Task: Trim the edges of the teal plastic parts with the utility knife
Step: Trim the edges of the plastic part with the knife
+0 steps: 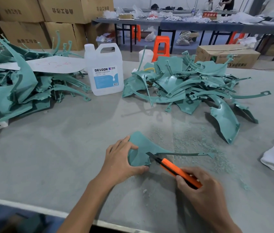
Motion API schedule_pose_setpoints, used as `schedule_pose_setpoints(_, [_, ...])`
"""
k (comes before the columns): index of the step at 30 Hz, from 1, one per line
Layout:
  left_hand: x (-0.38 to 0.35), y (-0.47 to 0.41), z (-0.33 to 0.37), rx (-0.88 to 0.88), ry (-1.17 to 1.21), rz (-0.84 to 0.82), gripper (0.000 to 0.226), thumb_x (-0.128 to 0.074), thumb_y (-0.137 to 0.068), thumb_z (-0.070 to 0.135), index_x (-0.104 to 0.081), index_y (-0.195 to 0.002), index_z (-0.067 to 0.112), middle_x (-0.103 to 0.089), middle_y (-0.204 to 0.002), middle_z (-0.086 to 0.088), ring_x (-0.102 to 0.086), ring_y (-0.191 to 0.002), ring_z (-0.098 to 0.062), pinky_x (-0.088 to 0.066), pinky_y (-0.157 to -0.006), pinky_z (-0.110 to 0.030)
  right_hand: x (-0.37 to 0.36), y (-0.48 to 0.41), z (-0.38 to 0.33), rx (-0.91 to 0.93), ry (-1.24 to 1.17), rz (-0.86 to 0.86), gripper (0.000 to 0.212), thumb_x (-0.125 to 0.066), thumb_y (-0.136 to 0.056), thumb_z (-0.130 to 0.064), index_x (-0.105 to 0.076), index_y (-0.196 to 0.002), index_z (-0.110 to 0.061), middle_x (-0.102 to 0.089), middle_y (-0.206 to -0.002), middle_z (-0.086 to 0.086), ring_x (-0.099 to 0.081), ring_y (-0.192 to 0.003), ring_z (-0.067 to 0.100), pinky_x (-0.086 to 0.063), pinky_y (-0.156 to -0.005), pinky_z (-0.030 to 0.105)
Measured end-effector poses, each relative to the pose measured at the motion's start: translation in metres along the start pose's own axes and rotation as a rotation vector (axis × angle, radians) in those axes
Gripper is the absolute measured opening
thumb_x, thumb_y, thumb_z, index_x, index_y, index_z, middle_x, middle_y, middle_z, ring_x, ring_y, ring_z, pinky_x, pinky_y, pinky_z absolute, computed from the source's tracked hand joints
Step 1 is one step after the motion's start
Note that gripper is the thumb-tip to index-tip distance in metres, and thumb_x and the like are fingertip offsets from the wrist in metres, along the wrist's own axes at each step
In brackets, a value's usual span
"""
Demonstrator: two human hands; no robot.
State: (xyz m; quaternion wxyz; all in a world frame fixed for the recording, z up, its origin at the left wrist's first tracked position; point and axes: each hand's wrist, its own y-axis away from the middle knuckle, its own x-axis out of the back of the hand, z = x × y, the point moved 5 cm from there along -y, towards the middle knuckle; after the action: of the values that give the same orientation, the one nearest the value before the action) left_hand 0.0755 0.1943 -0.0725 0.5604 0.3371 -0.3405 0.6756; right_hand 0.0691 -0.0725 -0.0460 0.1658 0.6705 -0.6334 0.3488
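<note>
Hands are working at a grey table (57, 157): the left hand (121, 163) is pinching a teal part (143, 147) lying near the front edge, and the right hand (201, 190) is gripping an orange knife (173, 168), its rear hiding in the palm and its blade tip blurring into the part's edge.

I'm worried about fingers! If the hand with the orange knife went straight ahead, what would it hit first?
Probably the teal part: the right hand points the knife up-left, blade at its edge. The left hand holding the part lies just beyond.
</note>
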Motion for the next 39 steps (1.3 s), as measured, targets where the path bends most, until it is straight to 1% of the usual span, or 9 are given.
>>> schedule_pose_setpoints(6, [-0.001, 0.002, 0.004, -0.007, -0.025, 0.04, 0.074, -0.059, -0.053, 0.089, -0.047, -0.113, 0.046, -0.025, -0.161, 0.013, -0.016, -0.141, 0.001, -0.011, -0.102, -0.023, -0.002, -0.001, 0.001, -0.014, 0.103, 0.08, 0.026, -0.087, -0.071, -0.025, -0.075, -0.092, -0.035, -0.07, -0.083, -0.013, -0.069, -0.08, 0.018, -0.051, -0.069, 0.032])
schedule_pose_setpoints(21, [0.001, 0.012, 0.017, 0.052, -0.157, 0.065, 0.079, -0.043, -0.059, 0.096, -0.048, -0.118, 0.043, -0.022, -0.162, 0.006, -0.017, -0.142, -0.007, -0.011, -0.104, -0.027, -0.003, 0.001, 0.0, 0.067, 0.15, 0.132, 0.029, -0.09, -0.069, -0.019, -0.077, -0.093, -0.03, -0.068, -0.082, -0.011, -0.069, -0.075, 0.019, -0.055, -0.065, 0.035])
schedule_pose_setpoints(23, [0.0, 0.025, 0.026, 0.092, -0.302, 0.072, 0.09, -0.028, -0.058, 0.104, -0.049, -0.12, 0.043, -0.034, -0.152, -0.001, -0.028, -0.134, -0.019, -0.018, -0.103, -0.035, -0.001, 0.002, 0.002, 0.075, 0.13, 0.168, 0.031, -0.091, -0.067, -0.018, -0.077, -0.092, -0.03, -0.068, -0.082, -0.011, -0.068, -0.074, 0.019, -0.054, -0.065, 0.033])
schedule_pose_setpoints(25, [0.0, 0.04, 0.037, 0.076, -0.396, 0.112, 0.096, -0.018, -0.056, 0.107, -0.057, -0.113, 0.04, -0.049, -0.12, -0.001, -0.039, -0.11, -0.023, -0.028, -0.091, -0.038, 0.003, 0.001, 0.007, 0.04, 0.101, 0.237, 0.03, -0.09, -0.07, -0.018, -0.075, -0.093, -0.029, -0.066, -0.083, -0.012, -0.066, -0.075, 0.02, -0.05, -0.068, 0.03])
schedule_pose_setpoints(27, [0.003, 0.05, 0.044, 0.037, -0.429, 0.186, 0.089, -0.02, -0.062, 0.104, -0.063, -0.1, 0.036, -0.046, -0.099, 0.005, -0.037, -0.095, -0.021, -0.029, -0.082, -0.038, 0.005, 0.0, 0.01, 0.017, 0.072, 0.28, 0.029, -0.087, -0.073, -0.019, -0.073, -0.097, -0.029, -0.063, -0.084, -0.013, -0.064, -0.075, 0.018, -0.047, -0.069, 0.028])
schedule_pose_setpoints(30, [0.006, 0.04, 0.052, -0.001, -0.404, 0.191, 0.082, -0.025, -0.066, 0.099, -0.06, -0.102, 0.034, -0.047, -0.121, 0.006, -0.034, -0.115, -0.019, -0.025, -0.095, -0.036, 0.005, 0.0, 0.009, 0.026, 0.061, 0.259, 0.029, -0.085, -0.075, -0.023, -0.073, -0.101, -0.029, -0.062, -0.087, -0.017, -0.058, -0.072, 0.009, -0.041, -0.063, 0.018])
schedule_pose_setpoints(33, [-0.006, 0.023, 0.06, -0.011, -0.329, 0.1, 0.097, -0.024, -0.061, 0.101, -0.047, -0.129, 0.035, -0.033, -0.147, 0.006, -0.021, -0.138, -0.017, -0.015, -0.11, -0.037, 0.005, 0.0, 0.005, 0.021, 0.061, 0.213, 0.032, -0.088, -0.073, -0.024, -0.073, -0.099, -0.033, -0.066, -0.086, -0.015, -0.061, -0.069, 0.01, -0.043, -0.062, 0.019])
schedule_pose_setpoints(36, [-0.025, 0.019, 0.06, 0.032, -0.275, 0.046, 0.103, -0.024, -0.058, 0.102, -0.037, -0.138, 0.038, -0.03, -0.149, 0.011, -0.018, -0.139, -0.012, -0.011, -0.112, -0.04, 0.004, -0.002, 0.003, 0.027, 0.052, 0.19, 0.031, -0.087, -0.072, -0.025, -0.072, -0.096, -0.037, -0.067, -0.082, -0.017, -0.061, -0.069, 0.009, -0.041, -0.06, 0.015])
schedule_pose_setpoints(39, [-0.03, 0.021, 0.055, 0.033, -0.276, 0.088, 0.104, -0.024, -0.058, 0.102, -0.04, -0.139, 0.039, -0.032, -0.149, 0.012, -0.018, -0.14, -0.011, -0.011, -0.115, -0.039, 0.002, -0.002, 0.001, 0.031, 0.101, 0.201, 0.029, -0.088, -0.073, -0.026, -0.073, -0.096, -0.034, -0.07, -0.084, -0.012, -0.068, -0.071, 0.018, -0.05, -0.061, 0.029])
